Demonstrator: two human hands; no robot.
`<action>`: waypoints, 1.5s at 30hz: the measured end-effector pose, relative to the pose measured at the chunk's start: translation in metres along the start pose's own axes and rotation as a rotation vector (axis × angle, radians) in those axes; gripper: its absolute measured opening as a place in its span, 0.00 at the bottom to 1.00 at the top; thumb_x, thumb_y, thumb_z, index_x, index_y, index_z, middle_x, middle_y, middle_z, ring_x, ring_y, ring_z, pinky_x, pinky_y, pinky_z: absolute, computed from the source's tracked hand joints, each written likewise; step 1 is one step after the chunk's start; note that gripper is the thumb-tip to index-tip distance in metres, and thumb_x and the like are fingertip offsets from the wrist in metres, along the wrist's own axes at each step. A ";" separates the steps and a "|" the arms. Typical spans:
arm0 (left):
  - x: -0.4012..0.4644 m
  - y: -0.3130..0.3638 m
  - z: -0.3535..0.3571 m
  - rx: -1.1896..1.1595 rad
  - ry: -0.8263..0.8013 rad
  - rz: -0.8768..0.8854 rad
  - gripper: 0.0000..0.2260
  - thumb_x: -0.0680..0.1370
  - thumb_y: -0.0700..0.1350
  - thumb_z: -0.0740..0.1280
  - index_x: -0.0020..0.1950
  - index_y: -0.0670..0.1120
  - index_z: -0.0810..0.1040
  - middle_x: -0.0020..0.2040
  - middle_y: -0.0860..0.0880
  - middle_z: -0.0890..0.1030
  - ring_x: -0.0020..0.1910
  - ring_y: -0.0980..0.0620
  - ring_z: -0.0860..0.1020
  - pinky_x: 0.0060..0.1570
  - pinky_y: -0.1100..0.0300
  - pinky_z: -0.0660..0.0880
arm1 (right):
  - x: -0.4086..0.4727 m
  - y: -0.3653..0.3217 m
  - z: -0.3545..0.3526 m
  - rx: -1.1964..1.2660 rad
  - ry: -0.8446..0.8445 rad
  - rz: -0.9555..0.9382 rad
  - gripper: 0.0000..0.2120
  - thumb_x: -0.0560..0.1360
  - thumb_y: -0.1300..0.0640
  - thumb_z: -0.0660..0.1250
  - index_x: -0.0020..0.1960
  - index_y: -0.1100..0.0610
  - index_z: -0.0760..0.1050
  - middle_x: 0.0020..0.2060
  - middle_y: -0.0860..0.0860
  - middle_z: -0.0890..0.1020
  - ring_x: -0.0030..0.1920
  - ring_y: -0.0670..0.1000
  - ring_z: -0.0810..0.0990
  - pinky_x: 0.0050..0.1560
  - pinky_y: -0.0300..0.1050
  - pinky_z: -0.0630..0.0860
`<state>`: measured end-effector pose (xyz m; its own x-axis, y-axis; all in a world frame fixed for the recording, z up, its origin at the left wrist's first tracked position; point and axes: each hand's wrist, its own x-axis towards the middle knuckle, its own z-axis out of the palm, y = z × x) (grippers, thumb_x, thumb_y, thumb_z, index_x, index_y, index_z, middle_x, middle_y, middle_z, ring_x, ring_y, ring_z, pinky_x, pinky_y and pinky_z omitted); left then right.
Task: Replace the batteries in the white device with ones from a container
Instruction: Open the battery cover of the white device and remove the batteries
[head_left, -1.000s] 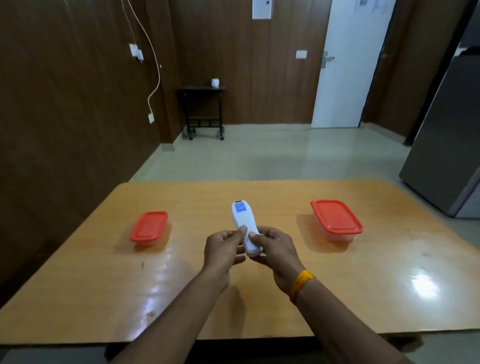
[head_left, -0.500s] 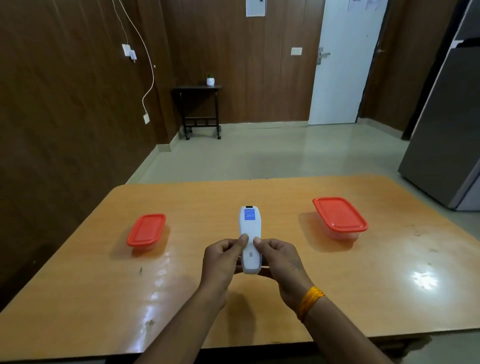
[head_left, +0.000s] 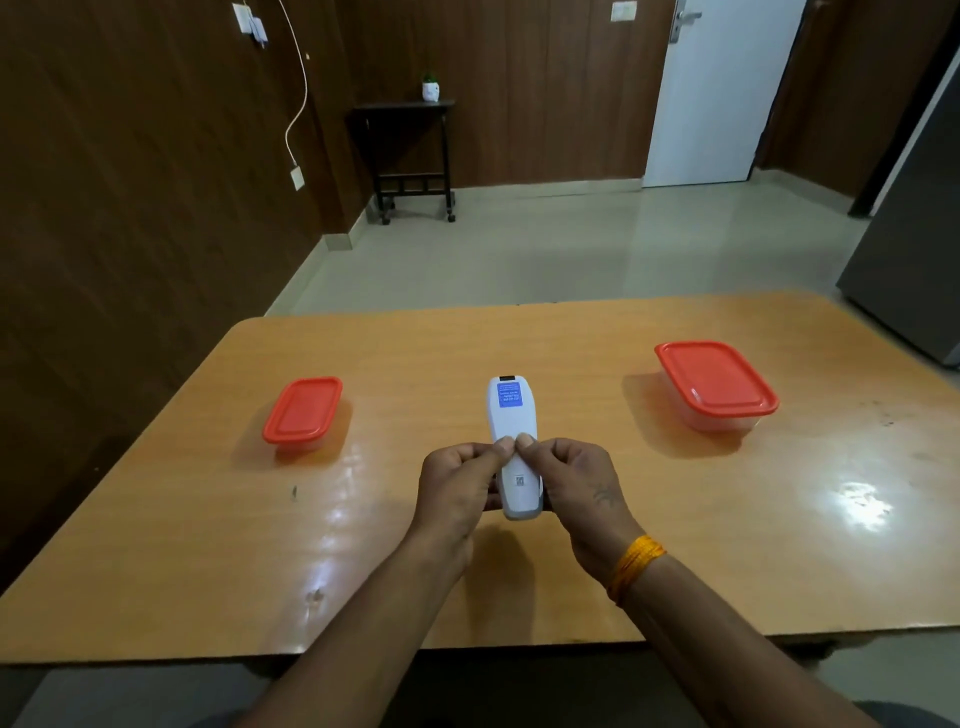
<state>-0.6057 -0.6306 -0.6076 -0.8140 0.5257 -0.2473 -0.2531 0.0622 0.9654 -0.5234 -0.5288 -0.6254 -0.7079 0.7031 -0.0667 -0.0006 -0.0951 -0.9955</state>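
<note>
Both hands, left (head_left: 457, 480) and right (head_left: 576, 480), have their fingers (head_left: 503, 446) closed round the white device (head_left: 511, 447), held back-side up just above the worktop (head_left: 519, 343), both thumbs pressed side by side on its back. The step looks like sliding off the battery cover: push with both thumbs along its length while the other fingers brace underneath. Two red-lidded containers sit lidded, well apart from the fingers, one left (head_left: 303, 412), one right (head_left: 716, 384).

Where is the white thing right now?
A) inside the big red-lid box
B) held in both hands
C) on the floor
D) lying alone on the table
B: the left hand and right hand both grip the white device, with thumbs meeting on its back.
</note>
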 end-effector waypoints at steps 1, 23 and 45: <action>-0.001 -0.001 0.000 -0.007 0.003 -0.003 0.10 0.80 0.46 0.74 0.50 0.39 0.85 0.45 0.41 0.89 0.47 0.40 0.89 0.47 0.48 0.86 | -0.001 0.000 -0.001 0.001 0.001 -0.006 0.20 0.80 0.49 0.73 0.46 0.69 0.83 0.43 0.64 0.88 0.47 0.67 0.87 0.49 0.70 0.83; -0.007 -0.002 0.003 -0.149 0.074 -0.112 0.11 0.80 0.46 0.75 0.56 0.39 0.84 0.49 0.40 0.89 0.43 0.42 0.89 0.41 0.51 0.86 | -0.014 -0.001 -0.008 -0.666 0.141 -0.315 0.21 0.72 0.36 0.76 0.52 0.53 0.82 0.44 0.46 0.84 0.43 0.47 0.82 0.41 0.46 0.81; 0.002 -0.009 -0.009 -0.065 0.071 -0.204 0.12 0.80 0.43 0.74 0.58 0.36 0.83 0.50 0.39 0.88 0.33 0.47 0.87 0.28 0.58 0.81 | 0.010 0.010 -0.035 -0.919 0.225 -0.137 0.23 0.71 0.43 0.78 0.60 0.56 0.83 0.53 0.53 0.86 0.53 0.56 0.82 0.48 0.46 0.73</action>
<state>-0.6094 -0.6375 -0.6173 -0.7766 0.4471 -0.4438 -0.4472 0.1050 0.8883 -0.5055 -0.4979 -0.6385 -0.5904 0.7952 0.1381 0.5491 0.5212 -0.6533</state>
